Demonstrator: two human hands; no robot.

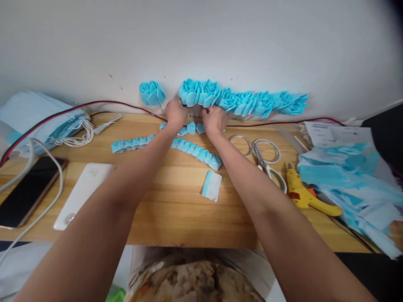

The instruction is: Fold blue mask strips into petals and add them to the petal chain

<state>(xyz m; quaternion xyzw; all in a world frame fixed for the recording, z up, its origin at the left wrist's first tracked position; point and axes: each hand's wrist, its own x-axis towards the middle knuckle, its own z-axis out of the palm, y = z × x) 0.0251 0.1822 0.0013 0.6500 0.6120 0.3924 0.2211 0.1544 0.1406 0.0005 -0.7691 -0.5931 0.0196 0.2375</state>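
Both arms reach to the back of a wooden table (176, 209). My left hand (175, 114) and my right hand (214, 121) are closed on the lower edge of a long row of blue pleated paper flowers (242, 101) that leans against the white wall. A single blue flower (152, 93) stands apart to the left of my left hand. In front of the hands lies a pleated blue strip (189, 147). A small folded blue-and-white piece (212, 186) lies nearer me.
Scissors (267, 161) and a yellow glue gun (304, 193) lie right of my right arm, beside a heap of blue mask scraps (349, 180). At left are a phone (28, 191), a white power bank (83, 193), cables and a stack of masks (37, 115).
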